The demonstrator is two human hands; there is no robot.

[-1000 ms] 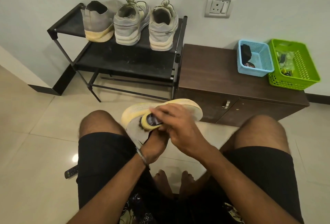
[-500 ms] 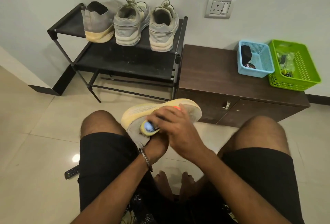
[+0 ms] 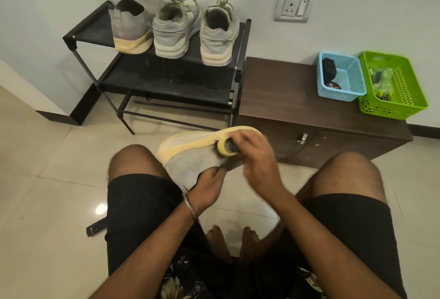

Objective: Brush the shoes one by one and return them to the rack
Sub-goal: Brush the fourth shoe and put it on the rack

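A grey knit shoe with a yellow sole (image 3: 190, 156) lies on its side above my knees. My left hand (image 3: 207, 191) grips it from below, fingers tucked into its opening. My right hand (image 3: 254, 160) holds a yellow-rimmed brush (image 3: 226, 148) against the shoe's upper near the sole. On the top shelf of the black rack (image 3: 166, 79) stand three shoes: a matching grey and yellow one (image 3: 131, 29) on the left, and a grey laced pair (image 3: 176, 29) (image 3: 217, 34) beside it.
A dark wooden cabinet (image 3: 285, 98) stands right of the rack, carrying a blue basket (image 3: 340, 79) and a green basket (image 3: 392, 86). A remote control (image 3: 96, 227) lies on the tiled floor by my left thigh. A wall socket (image 3: 294, 6) sits above the cabinet.
My right hand has slid the brush to the right along the shoe, from near the heel opening toward the sole edge. The shoe stays in my left hand.
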